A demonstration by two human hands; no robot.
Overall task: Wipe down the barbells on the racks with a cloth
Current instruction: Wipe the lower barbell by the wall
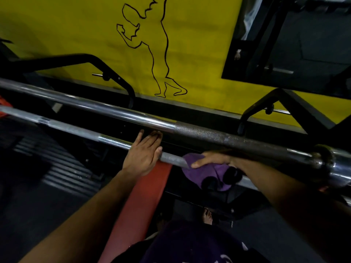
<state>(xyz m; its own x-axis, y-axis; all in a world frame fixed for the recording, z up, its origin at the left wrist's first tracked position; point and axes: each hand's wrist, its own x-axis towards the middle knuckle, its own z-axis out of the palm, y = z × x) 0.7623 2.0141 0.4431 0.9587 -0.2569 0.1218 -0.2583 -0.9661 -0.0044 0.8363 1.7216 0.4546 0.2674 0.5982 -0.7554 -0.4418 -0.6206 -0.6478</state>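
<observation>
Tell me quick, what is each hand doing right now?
Left hand: open, straight fingers resting on the nearer silver steel barbell.
Right hand: holds the crumpled purple cloth against that barbell.

Head camera, close above barbells (133,114), looks steeply down (tilted) toward yellow wall (76,25).

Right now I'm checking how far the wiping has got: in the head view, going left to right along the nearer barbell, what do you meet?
Bare nearer barbell → left hand resting on it → purple cloth → right hand holding the cloth.
</observation>
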